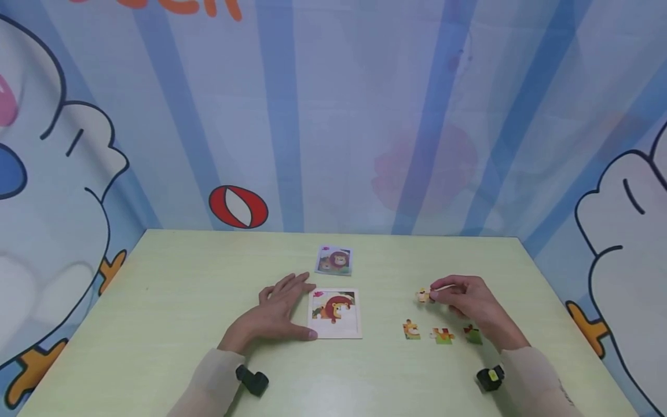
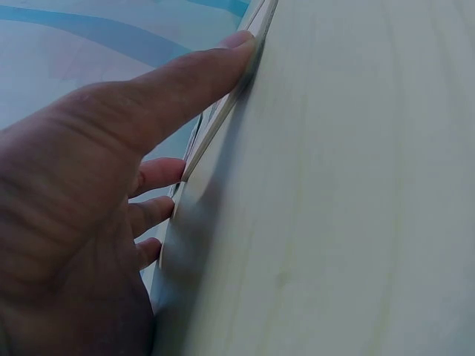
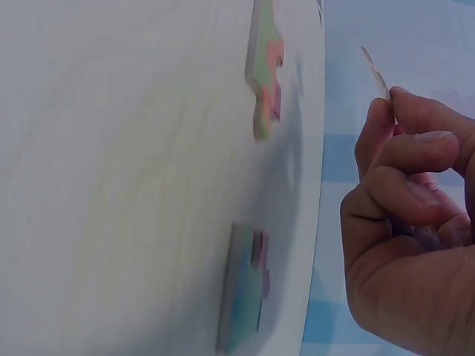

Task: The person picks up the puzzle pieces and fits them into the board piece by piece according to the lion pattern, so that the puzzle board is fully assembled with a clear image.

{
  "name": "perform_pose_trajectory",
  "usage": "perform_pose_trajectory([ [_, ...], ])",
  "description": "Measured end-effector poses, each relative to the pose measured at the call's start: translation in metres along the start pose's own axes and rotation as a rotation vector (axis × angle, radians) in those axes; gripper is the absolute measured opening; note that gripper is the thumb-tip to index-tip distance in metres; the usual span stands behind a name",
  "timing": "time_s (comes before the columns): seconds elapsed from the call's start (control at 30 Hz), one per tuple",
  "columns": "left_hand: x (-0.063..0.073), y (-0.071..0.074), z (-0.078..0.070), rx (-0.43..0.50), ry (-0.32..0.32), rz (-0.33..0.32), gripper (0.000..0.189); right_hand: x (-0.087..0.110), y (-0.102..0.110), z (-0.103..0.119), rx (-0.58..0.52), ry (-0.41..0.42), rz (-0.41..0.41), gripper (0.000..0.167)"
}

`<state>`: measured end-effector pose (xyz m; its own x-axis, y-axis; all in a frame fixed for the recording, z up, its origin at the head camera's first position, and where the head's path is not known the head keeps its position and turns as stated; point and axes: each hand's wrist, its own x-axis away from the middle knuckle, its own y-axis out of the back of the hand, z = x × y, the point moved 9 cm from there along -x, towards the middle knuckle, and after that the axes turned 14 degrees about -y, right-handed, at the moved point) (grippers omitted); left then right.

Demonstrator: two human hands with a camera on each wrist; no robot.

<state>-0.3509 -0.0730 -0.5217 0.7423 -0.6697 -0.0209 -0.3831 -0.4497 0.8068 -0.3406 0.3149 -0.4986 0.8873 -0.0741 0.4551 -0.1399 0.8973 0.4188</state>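
A white puzzle tray (image 1: 339,330) lies flat on the table, its upper part filled with lion-picture pieces. Beside its left edge, my left hand (image 1: 278,315) is spread, thumb at the near left corner and fingertips near the far left corner. In the left wrist view the thumb (image 2: 185,85) lies straight along the tray's rim (image 2: 219,122). My right hand (image 1: 471,298) pinches a small jigsaw piece (image 1: 422,296) between thumb and index finger. In the right wrist view that piece (image 3: 377,73) appears edge-on, raised above the table, its picture hidden.
Three loose jigsaw pieces, a left one (image 1: 411,330), a middle one (image 1: 443,336) and a right one (image 1: 473,334), lie near my right hand. A lion picture card (image 1: 334,260) sits behind the tray. A striped cartoon curtain (image 1: 333,127) hangs beyond the table's far edge.
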Motion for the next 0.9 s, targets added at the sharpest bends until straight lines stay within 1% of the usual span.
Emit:
perform_pose_trajectory([
  [0.13, -0.001, 0.000, -0.002, 0.011, -0.009, 0.005, 0.101, -0.001, -0.009, 0.005, -0.019, 0.002, 0.018, 0.039],
  [0.37, 0.000, 0.000, 0.001, -0.005, 0.008, 0.009, 0.102, -0.002, -0.031, 0.022, -0.049, 0.041, 0.076, 0.037],
  [0.63, 0.000, 0.000, 0.001, 0.002, 0.007, 0.006, 0.102, -0.005, -0.053, 0.037, -0.063, 0.063, 0.110, 0.033],
  [0.73, 0.001, 0.000, 0.001, 0.002, 0.006, 0.007, 0.102, -0.006, -0.060, 0.042, -0.057, 0.064, 0.108, 0.032],
  [0.9, 0.000, 0.000, 0.001, 0.002, 0.006, 0.009, 0.102, -0.009, -0.072, 0.046, -0.055, 0.039, 0.108, 0.030],
])
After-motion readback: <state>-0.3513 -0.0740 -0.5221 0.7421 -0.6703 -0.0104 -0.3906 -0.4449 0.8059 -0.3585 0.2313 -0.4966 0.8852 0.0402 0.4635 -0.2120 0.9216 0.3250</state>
